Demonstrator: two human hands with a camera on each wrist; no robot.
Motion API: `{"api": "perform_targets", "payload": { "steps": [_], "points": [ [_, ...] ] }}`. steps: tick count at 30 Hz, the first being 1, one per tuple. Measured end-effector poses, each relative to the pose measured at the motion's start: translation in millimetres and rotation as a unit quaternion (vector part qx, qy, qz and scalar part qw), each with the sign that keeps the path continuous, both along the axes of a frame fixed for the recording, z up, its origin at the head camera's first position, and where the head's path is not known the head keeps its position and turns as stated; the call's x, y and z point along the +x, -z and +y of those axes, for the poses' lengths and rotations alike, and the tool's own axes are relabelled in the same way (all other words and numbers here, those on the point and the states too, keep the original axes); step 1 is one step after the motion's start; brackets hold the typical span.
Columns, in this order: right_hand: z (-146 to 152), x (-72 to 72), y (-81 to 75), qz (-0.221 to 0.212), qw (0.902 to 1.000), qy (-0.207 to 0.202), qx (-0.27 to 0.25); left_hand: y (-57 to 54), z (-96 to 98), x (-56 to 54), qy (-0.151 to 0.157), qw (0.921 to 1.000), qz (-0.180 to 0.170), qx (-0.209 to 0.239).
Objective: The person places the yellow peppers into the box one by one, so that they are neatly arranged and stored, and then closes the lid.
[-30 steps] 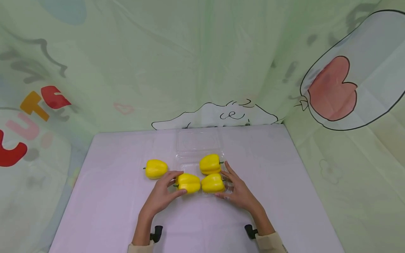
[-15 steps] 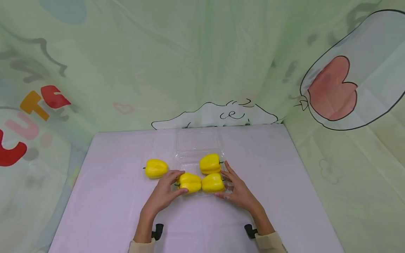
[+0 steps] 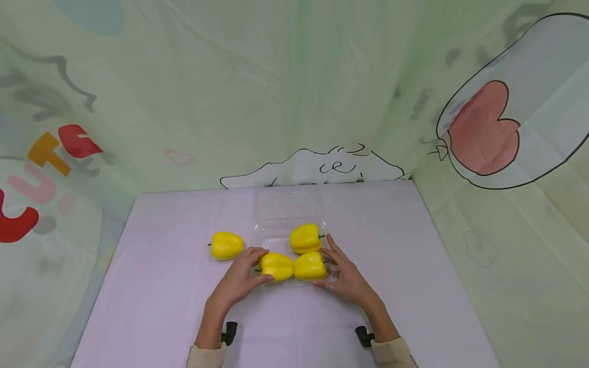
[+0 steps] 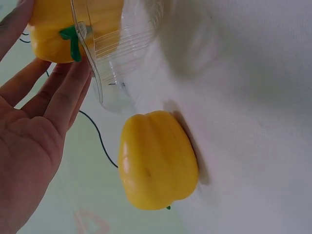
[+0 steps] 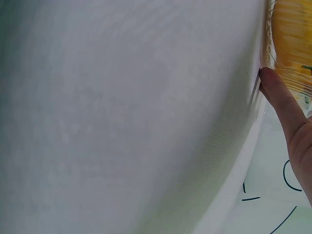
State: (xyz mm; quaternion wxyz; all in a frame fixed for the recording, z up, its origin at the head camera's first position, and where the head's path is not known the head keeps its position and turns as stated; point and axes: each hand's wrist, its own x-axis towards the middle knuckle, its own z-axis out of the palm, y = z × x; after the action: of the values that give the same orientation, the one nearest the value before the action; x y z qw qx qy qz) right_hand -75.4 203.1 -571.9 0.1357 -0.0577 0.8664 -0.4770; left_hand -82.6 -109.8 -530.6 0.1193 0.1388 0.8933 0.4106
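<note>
Thumb and fingers of my left hand (image 3: 241,273) hold a yellow bell pepper (image 3: 277,267) by its stem end, at the front left of a clear plastic clamshell box (image 3: 274,238). In the left wrist view, the green stem of this bell pepper (image 4: 46,46) shows behind the box's transparent rim. Two more yellow bell peppers lie in the box's right half, one at the back (image 3: 304,238) and one in front (image 3: 309,266). My right hand (image 3: 347,278) holds the box's right side, thumb at the front and fingers along the side.
A loose yellow bell pepper (image 3: 227,246) lies on the table to the left of the box, near my left hand. The box's lid (image 3: 288,204) is folded back towards the rear edge of the table (image 3: 382,230). Printed cloth (image 3: 221,102) hangs behind and at both sides.
My left hand has shifted slightly right with its bell pepper, which now sits against the front right one. My right hand and the other bell peppers have stayed in place.
</note>
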Motion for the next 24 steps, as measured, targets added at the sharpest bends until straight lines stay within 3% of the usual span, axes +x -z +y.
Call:
{"api": "perform_targets", "payload": {
  "steps": [12, 24],
  "points": [
    [-0.2, -0.2, -0.4, 0.004, 1.0, -0.002, -0.001, -4.2, 3.8, -1.0, 0.025, 0.9985, 0.008, -0.048],
    [-0.2, -0.4, 1.7, -0.003, 1.0, 0.001, -0.005, -8.3, 7.3, -2.0, 0.034, 0.9973, 0.008, -0.064]
  ]
}}
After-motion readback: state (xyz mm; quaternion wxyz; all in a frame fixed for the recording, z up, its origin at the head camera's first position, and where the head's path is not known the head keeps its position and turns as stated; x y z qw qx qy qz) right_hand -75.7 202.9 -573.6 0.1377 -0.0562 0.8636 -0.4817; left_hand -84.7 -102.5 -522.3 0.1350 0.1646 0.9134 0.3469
